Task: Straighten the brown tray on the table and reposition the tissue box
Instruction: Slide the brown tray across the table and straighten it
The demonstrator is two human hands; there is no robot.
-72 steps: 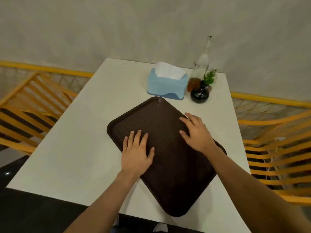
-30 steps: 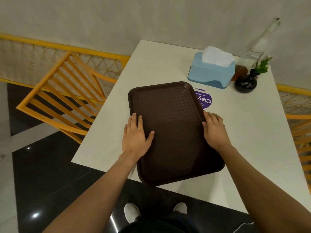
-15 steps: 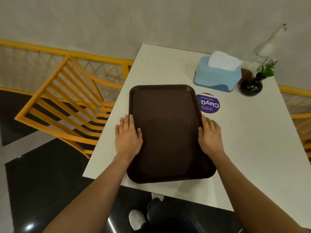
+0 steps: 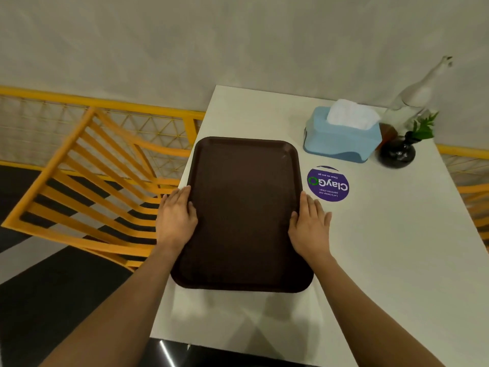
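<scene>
The brown tray (image 4: 243, 207) lies lengthwise along the left edge of the white table (image 4: 383, 247), its long sides about parallel to that edge. My left hand (image 4: 176, 218) presses flat against the tray's left rim, partly over the table's edge. On the opposite rim, my right hand (image 4: 309, 226) presses in with its fingers together. The light blue tissue box (image 4: 341, 140), with white tissue sticking out, stands beyond the tray's far right corner and a little apart from it.
A round purple sticker (image 4: 328, 184) lies on the table right of the tray. A black vase with a green sprig (image 4: 397, 153) and a glass bottle (image 4: 412, 102) stand right of the tissue box. An orange slatted chair (image 4: 87, 186) is at the left.
The tray has turned from slanted to straight and slid toward the table's left edge. Both hands moved from its surface to its long rims. The purple sticker became uncovered.
</scene>
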